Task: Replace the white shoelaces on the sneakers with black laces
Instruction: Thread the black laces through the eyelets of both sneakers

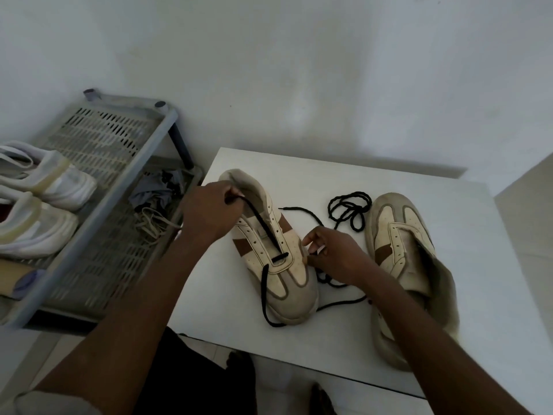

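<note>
Pinching black lace (262, 224), left hand (209, 211) curled.

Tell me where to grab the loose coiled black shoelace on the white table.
Pinch the coiled black shoelace where its loops cross, coming straight down from above and slightly left: it lies flat on the white table, and the toe of the worn cream sneaker crowds its right edge.
</note>
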A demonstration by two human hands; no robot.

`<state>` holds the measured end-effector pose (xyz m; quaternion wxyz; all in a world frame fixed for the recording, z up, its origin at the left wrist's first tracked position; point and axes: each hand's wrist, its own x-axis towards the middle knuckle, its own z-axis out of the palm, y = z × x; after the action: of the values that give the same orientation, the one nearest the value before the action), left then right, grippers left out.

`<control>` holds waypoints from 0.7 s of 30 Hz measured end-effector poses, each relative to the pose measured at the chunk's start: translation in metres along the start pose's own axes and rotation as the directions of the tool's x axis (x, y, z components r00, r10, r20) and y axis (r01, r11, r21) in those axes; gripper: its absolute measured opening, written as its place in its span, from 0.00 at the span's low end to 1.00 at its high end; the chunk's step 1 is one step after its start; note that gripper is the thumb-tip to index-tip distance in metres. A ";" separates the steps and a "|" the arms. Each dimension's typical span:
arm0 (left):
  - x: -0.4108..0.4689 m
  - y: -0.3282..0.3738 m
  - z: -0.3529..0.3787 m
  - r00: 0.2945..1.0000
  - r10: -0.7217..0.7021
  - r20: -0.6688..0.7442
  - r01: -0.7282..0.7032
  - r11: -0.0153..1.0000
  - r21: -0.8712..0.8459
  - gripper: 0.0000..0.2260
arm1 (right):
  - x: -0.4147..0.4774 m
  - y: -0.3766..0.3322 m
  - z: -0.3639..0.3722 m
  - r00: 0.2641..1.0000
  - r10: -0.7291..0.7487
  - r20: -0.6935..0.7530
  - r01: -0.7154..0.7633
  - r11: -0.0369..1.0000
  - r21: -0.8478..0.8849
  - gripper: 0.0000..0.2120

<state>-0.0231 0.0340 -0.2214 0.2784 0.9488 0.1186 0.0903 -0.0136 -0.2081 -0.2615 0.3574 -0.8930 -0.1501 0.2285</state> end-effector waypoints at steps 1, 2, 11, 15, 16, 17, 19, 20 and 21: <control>-0.003 0.008 0.000 1.000 -0.005 0.007 0.006 0.993 -0.116 0.12 | -0.001 -0.001 0.001 1.000 0.002 0.004 -0.002 1.000 -0.025 0.11; -0.006 0.015 0.000 1.000 -0.019 0.019 0.023 0.970 -0.240 0.10 | -0.004 -0.001 0.001 1.000 0.011 0.003 -0.011 0.999 -0.050 0.12; -0.034 0.050 -0.017 0.988 -0.098 0.118 0.153 0.586 -0.796 0.11 | -0.058 0.013 0.027 0.986 0.166 0.030 -0.145 0.925 -0.350 0.18; -0.046 0.044 -0.016 0.984 -0.130 0.126 0.177 0.559 -0.810 0.12 | -0.074 0.011 0.045 0.987 0.147 -0.063 -0.159 0.877 -0.454 0.10; -0.049 0.043 -0.016 0.983 -0.134 0.127 0.181 0.564 -0.806 0.12 | -0.076 0.011 0.045 0.987 0.152 -0.059 -0.161 0.845 -0.510 0.10; -0.051 0.042 -0.015 0.983 -0.132 0.127 0.180 0.570 -0.802 0.12 | -0.077 0.009 0.042 0.986 0.162 -0.047 -0.160 0.820 -0.550 0.10; -0.057 0.040 -0.017 0.986 -0.112 0.120 0.163 0.565 -0.809 0.11 | -0.083 -0.002 0.029 0.977 0.212 0.006 -0.186 0.871 -0.456 0.05; -0.058 0.040 -0.018 0.989 -0.100 0.112 0.149 0.562 -0.814 0.10 | -0.085 -0.010 0.018 0.970 0.232 0.066 -0.203 0.933 -0.297 0.02; -0.059 0.040 -0.020 0.991 -0.086 0.104 0.135 0.562 -0.816 0.10 | -0.090 -0.022 0.006 0.961 0.242 0.136 -0.228 0.967 -0.114 0.03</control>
<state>-0.0768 -0.0048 -0.1893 0.6946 0.7041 0.1149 0.0926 -0.0954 -0.2285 -0.2226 0.2718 -0.9012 -0.0803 0.3279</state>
